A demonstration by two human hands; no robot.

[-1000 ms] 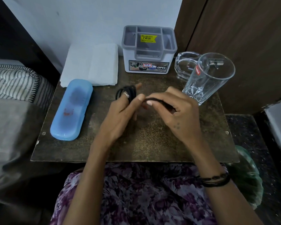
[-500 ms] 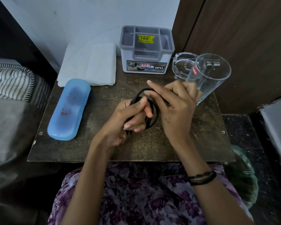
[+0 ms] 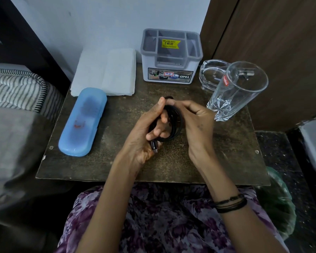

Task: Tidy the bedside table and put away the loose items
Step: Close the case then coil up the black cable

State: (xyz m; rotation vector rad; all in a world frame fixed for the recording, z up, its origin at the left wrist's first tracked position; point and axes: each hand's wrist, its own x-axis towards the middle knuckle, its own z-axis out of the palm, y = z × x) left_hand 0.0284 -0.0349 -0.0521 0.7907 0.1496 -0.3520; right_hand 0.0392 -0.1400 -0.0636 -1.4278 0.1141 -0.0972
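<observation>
At the middle of the frame both hands close on a black cable (image 3: 175, 125) wound into a small coil. The left hand (image 3: 144, 136) has its fingers curled through the loops, thumb pressed on top, and the cable's plug end sticks out below the palm. The right hand (image 3: 197, 123) wraps the coil's right side, its fingers bent over the upper loops, a few dark bands on the wrist toward the lower right. The coil is held just above the table (image 3: 217, 161), a dark worn board filling the centre of the frame. To the left of the hands lies a blue case (image 3: 82, 123), running lengthwise, its far end touching a folded white cloth (image 3: 106, 72) in the upper left of the board. Straight beyond the hands, against the wall, stands a grey organiser (image 3: 171, 57) with open compartments and a yellow price sticker. In the upper right a clear glass (image 3: 237, 90) stands near the right hand, with a glass ashtray (image 3: 211, 73) just behind it, beside the organiser. A floral-print lap fills the bottom of the frame.
</observation>
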